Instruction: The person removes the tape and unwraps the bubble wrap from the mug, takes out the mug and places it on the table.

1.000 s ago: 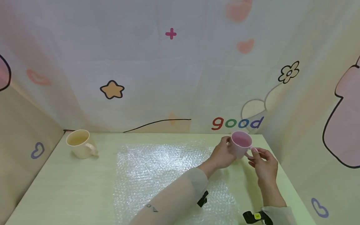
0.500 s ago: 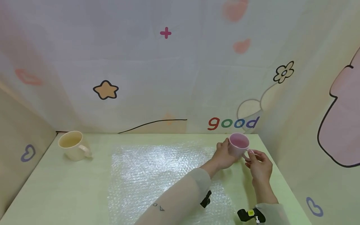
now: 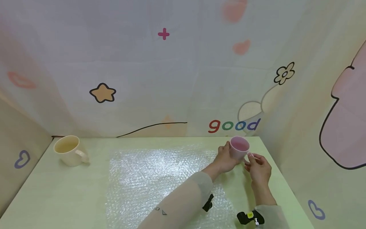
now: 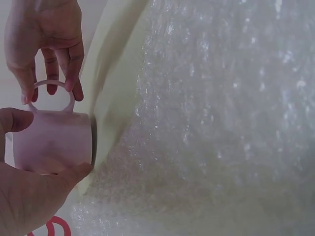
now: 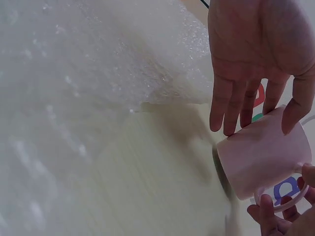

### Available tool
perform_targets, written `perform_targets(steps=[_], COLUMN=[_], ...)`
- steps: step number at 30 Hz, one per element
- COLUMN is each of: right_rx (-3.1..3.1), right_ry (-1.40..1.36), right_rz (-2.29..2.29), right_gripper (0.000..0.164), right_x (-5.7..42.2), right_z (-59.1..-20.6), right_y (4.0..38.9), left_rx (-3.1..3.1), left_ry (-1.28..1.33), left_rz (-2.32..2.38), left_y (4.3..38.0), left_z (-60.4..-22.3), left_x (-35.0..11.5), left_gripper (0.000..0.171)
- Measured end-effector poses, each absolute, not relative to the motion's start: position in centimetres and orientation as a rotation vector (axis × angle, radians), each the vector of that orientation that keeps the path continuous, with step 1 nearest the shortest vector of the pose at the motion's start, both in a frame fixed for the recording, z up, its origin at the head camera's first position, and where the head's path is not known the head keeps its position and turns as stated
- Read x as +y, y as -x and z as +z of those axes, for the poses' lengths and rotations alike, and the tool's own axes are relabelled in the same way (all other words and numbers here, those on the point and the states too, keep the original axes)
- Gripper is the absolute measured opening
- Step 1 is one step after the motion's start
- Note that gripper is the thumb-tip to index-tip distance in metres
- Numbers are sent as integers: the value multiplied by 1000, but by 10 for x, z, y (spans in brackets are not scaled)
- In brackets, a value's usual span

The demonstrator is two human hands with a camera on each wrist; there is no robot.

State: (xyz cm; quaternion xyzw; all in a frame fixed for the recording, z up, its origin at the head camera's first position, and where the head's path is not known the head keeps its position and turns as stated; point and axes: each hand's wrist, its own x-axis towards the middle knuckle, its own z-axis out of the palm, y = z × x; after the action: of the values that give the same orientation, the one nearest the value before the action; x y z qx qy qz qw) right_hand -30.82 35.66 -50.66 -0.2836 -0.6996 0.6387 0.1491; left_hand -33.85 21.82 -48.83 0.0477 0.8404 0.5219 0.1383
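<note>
A pink mug (image 3: 239, 147) is between both hands near the far right of the table. My left hand (image 3: 227, 159) grips its body from the left, with the thumb and fingers on opposite sides in the right wrist view. On the other side, my right hand (image 3: 260, 168) pinches the looped handle, its fingertips at the ring in the left wrist view. The mug's open rim tilts toward the head camera, showing a deeper pink inside. A sheet of bubble wrap (image 3: 137, 184) lies flat on the table, partly hidden under my left forearm.
A cream mug (image 3: 70, 152) stands upright at the table's far left, handle to the right. The pale yellow table (image 3: 65, 197) ends against a printed cloth backdrop (image 3: 143, 63) at the back, with cloth on both sides.
The head view has swung slightly right, shifting the scene left. The pink mug has come down a little against the backdrop, with both hands keeping their hold.
</note>
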Motion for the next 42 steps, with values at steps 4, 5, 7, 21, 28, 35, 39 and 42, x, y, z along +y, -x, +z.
perform_targets(steps=[4,5,7,21,28,35,39,42], right_rx=[-2005,-2004,-1998,-2009,-2064,-2191,-2260,-2297], right_ry=[827,825,820,832,819,825,842,847], right_rz=[1847,1849,1863,1882,1881,1839,1792,1729], right_gripper=[29,29,28,24,31,48,58,57], right_x=[357,357,357,361,363,367,372,375], right_z=[-511,-511,-513,-514,-515,-516,-515,-514], right_y=[310,310,310,312,314,313,310,308], left_rx=[2427,2430,2442,2442,2438,2453,2441,2426], left_ry=[-125,-132,-151,-168,-163,-206,-240,-255], left_rz=[1502,1502,1506,1449,1439,1445,1474,1492], left_y=[339,339,339,337,338,340,343,345], left_z=[-490,-490,-491,-491,-490,-489,-489,-490], left_x=[218,218,218,220,221,211,203,197], left_gripper=[93,92,91,90,90,91,88,84])
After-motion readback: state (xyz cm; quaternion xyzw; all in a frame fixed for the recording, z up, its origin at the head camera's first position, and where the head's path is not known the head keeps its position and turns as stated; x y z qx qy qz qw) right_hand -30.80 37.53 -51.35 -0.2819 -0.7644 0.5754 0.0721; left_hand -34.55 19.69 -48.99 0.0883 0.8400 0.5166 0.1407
